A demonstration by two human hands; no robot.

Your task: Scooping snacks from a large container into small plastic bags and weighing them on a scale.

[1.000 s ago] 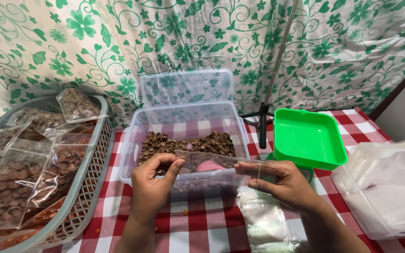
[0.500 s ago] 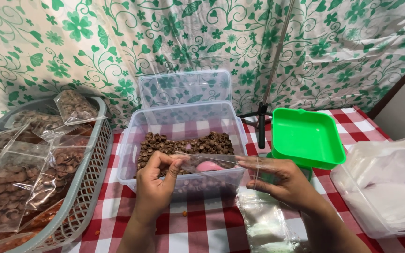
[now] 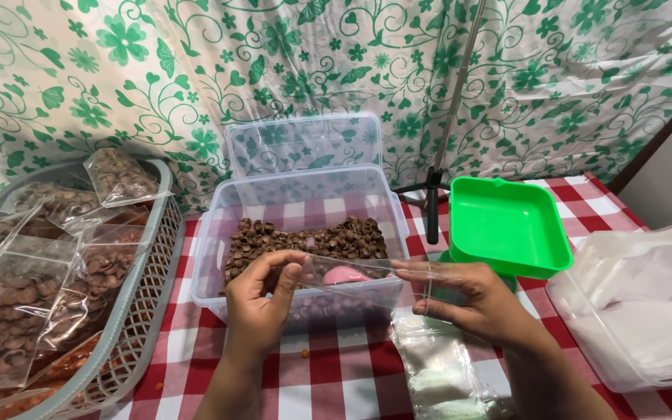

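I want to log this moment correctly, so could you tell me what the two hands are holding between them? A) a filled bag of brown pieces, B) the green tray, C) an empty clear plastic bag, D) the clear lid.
C: the left hand and right hand pinch opposite ends of an empty clear plastic bag in front of the clear tub of brown pieces.
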